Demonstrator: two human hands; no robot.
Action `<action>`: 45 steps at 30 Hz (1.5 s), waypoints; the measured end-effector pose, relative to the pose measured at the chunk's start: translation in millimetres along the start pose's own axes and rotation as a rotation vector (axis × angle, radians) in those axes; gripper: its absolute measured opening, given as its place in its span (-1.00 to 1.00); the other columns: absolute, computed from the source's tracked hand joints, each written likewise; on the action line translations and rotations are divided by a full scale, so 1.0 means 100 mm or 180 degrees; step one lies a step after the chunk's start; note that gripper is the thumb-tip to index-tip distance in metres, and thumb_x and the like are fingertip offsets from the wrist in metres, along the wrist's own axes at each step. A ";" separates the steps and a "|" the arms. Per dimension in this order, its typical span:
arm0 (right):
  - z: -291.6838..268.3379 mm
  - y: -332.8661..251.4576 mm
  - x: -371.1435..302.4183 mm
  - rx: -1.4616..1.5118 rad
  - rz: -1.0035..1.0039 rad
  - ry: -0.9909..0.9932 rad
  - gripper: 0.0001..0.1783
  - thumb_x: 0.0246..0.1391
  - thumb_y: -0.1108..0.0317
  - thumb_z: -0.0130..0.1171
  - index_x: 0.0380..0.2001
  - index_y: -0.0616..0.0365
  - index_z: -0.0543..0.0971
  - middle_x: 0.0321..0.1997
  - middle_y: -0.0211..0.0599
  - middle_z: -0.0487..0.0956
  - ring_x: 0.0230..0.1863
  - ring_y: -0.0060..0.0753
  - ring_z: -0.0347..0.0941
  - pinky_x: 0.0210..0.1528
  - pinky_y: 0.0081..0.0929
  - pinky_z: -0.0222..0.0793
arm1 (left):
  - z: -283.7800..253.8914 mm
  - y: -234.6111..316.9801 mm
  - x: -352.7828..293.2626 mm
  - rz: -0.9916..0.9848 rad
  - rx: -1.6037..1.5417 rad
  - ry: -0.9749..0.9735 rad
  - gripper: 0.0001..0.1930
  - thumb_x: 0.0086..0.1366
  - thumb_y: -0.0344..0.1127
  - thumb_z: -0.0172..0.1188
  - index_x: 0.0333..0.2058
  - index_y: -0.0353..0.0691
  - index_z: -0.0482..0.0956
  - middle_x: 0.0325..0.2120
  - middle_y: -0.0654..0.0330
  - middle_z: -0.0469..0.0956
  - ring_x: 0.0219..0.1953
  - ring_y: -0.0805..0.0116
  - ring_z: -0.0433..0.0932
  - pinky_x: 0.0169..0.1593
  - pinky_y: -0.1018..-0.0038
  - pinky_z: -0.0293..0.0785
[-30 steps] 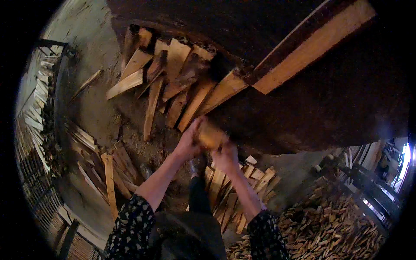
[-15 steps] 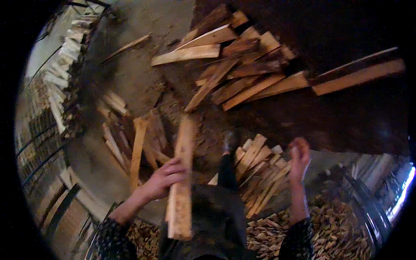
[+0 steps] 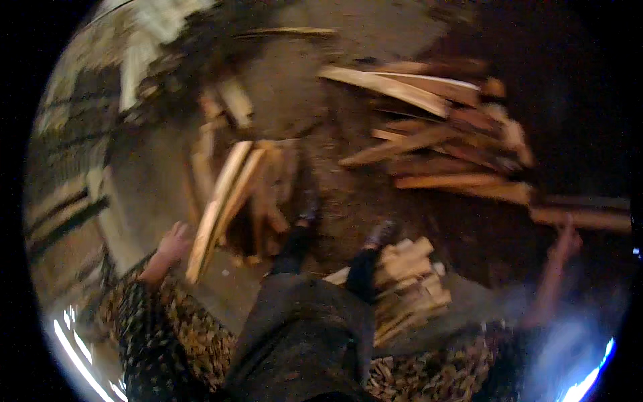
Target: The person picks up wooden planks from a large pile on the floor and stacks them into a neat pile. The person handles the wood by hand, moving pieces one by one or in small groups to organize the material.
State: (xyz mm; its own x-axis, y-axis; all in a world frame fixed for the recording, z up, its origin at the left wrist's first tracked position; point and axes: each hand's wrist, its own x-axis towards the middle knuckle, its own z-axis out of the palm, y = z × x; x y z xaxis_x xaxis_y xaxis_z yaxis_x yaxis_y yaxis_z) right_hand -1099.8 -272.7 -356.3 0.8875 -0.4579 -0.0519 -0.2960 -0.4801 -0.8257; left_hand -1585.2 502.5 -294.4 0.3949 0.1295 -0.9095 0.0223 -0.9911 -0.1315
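Observation:
My left hand [image 3: 173,246], fingers loosely apart and blurred, is empty beside a pale plank [image 3: 218,208]. That plank lies on top of a pile of split wood [image 3: 268,191] in front of my feet, next to another board. Far to the right, my right hand [image 3: 566,242] reaches out with fingers stretched to the near edge of a reddish-brown board [image 3: 593,219]. Blur hides whether they touch it. Left of that board spreads a larger heap of split planks [image 3: 442,137].
By my right foot [image 3: 382,233] sits a bundle of short split sticks [image 3: 408,278]. Wood chips [image 3: 422,365] cover the ground close to me. A lone stick [image 3: 288,31] lies on the far floor, and pale stacked wood [image 3: 144,57] stands at the far left.
My left hand has let go of the plank, now on the left pile, and moved left. My right hand has stretched out right to the reddish-brown board. The view has shifted.

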 end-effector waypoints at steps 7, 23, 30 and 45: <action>0.12 -0.26 0.04 -0.0427 0.0771 0.0497 -0.28 -0.37 -0.09 0.31 -0.36 0.45 0.47 -0.30 -0.12 0.48 -0.33 -0.34 0.39 -0.24 -0.38 0.38 | -0.29 1.16 0.37 0.0581 -0.1332 0.0591 -0.68 -0.06 -0.32 0.09 -0.25 -0.16 0.42 -0.31 0.07 0.40 -0.16 0.07 0.35 -0.16 0.27 0.35; -0.83 -0.51 -1.64 -0.0148 0.0034 0.0001 -0.40 -0.30 0.09 0.19 -0.22 0.32 0.38 -0.31 -0.18 0.45 -0.29 -0.33 0.38 -0.18 -0.41 0.31 | -0.78 2.68 0.73 0.1180 -0.3428 0.1080 -0.66 -0.01 -0.35 0.15 -0.19 -0.24 0.42 -0.36 0.05 0.46 -0.28 0.17 0.46 -0.18 0.39 0.37; -0.32 -0.83 -3.39 0.1471 0.1955 -0.2356 -0.49 -0.34 0.40 0.14 -0.18 0.22 0.33 -0.30 -0.33 0.41 -0.32 -0.51 0.35 -0.26 -0.52 0.32 | -1.98 3.78 0.38 0.2346 -0.6120 -0.0955 -0.41 0.08 -0.31 0.11 0.08 -0.28 0.12 -0.04 0.11 0.29 0.04 0.35 0.24 0.07 0.41 0.16; 0.32 -0.57 -3.91 0.0490 0.2145 -0.4265 -0.55 -0.01 0.39 0.02 -0.01 0.22 0.26 -0.18 -0.32 0.42 -0.20 -0.55 0.35 -0.19 -0.59 0.31 | -1.74 3.21 0.72 0.0081 -0.7179 -0.0539 -0.68 0.03 -0.45 0.07 -0.18 -0.34 0.37 -0.38 0.15 0.50 -0.34 0.32 0.49 -0.25 0.39 0.45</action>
State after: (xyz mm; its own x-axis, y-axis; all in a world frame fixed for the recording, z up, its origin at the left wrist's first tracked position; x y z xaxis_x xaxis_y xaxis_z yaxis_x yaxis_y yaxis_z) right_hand -1418.8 -42.4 -306.6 0.2863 0.4889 -0.8240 -0.8045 -0.3445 -0.4839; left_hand -1390.3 188.2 -333.5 0.3580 -0.0001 -0.9337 0.7377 0.6130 0.2828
